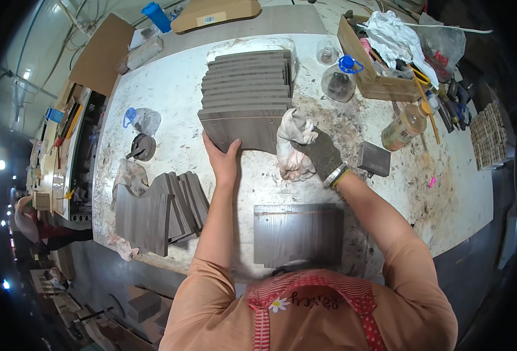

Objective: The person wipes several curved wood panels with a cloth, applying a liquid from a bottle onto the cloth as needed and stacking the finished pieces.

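Closest to me, one grey board [298, 234] lies flat at the near edge of the workbench [170, 99], untouched. My left hand [223, 159] lies flat on the near corner of a dark grey panel [244, 130], fingers closed over its edge, pinning it down. This panel is the front piece of a stepped stack of panels [248, 79] running away from me. My right hand [323, 153], in a dark glove, is clenched around a stained white rag [293, 146] pressed at the panel's right edge.

Judgement: wiping goes best with the left hand holding firm so the panel cannot slide, and with long strokes of the rag along the grain, off the edge, not back over it.

Left of me, a fan of similar boards [165, 210] rests on the bench. Two clear plastic bottles [337, 79] with blue caps, an amber bottle [403, 127] and a wooden crate [375, 70] of tools and cloths stand at the far right. Bench top is white, heavily blotched with brown stain. Room is a workshop; another person bends at far left.
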